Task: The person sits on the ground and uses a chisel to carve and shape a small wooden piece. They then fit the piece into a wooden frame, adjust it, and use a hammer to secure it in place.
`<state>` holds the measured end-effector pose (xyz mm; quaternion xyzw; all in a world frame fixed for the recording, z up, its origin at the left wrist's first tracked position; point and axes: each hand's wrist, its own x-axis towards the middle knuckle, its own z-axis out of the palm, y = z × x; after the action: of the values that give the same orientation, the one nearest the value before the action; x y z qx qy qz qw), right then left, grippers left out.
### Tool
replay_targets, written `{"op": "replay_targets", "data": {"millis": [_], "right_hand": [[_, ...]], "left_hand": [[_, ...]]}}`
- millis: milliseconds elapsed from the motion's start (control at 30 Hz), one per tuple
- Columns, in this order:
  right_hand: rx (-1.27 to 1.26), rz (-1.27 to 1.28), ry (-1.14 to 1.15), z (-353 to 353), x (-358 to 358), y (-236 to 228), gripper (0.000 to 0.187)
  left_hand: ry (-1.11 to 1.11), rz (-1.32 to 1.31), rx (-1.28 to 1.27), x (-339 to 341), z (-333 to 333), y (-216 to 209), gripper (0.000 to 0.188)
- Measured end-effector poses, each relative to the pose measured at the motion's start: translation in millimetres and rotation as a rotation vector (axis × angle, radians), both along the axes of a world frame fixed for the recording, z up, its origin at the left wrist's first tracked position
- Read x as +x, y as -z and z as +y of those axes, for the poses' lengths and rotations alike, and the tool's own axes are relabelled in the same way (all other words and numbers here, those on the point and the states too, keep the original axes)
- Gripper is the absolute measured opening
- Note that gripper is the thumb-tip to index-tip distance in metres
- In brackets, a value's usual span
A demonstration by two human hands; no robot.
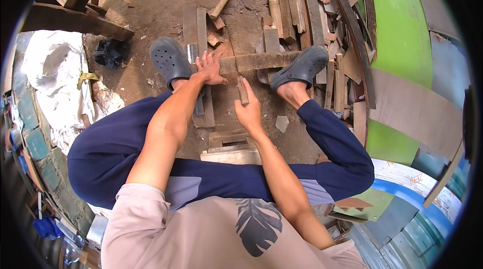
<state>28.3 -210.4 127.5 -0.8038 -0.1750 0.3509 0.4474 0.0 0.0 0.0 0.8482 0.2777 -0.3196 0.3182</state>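
A handsaw is gripped in my right hand [248, 112], its wooden handle [243, 92] pointing away from me. From above, its blade shows only as a thin dark line crossing a wooden board [271, 60]. The board lies crosswise between my feet. My left hand [210, 68] rests with fingers spread on the board's left part, just left of the blade. Dark clogs cover both feet; the left clog [170, 57] is by the board's left end, and the right clog [303, 69] is over its right end. How deep the blade sits in the wood cannot be seen.
A hammer [221, 5] with a wooden handle lies beyond the board. Lengths of timber and offcuts [340, 82] pile up at right, beside a green panel [402, 27]. A white sack [55, 67] and black plastic bag [109, 52] lie left. A small wooden piece [230, 157] sits between my legs.
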Motion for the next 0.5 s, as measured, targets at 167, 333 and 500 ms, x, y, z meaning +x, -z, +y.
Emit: {"op": "replay_targets", "data": {"millis": [167, 333, 500], "right_hand": [[-0.088, 0.020, -0.092, -67, -42, -121, 0.075], [-0.012, -0.102, -0.045, -54, -39, -68, 0.074], [-0.096, 0.209, 0.062, 7, 1, -48, 0.069]], "left_hand": [[0.007, 0.007, -0.029, -6, -11, 0, 0.133], [0.019, 0.009, -0.015, 2, -7, -1, 0.134], [0.034, 0.014, -0.007, -1, -7, 0, 0.135]]}}
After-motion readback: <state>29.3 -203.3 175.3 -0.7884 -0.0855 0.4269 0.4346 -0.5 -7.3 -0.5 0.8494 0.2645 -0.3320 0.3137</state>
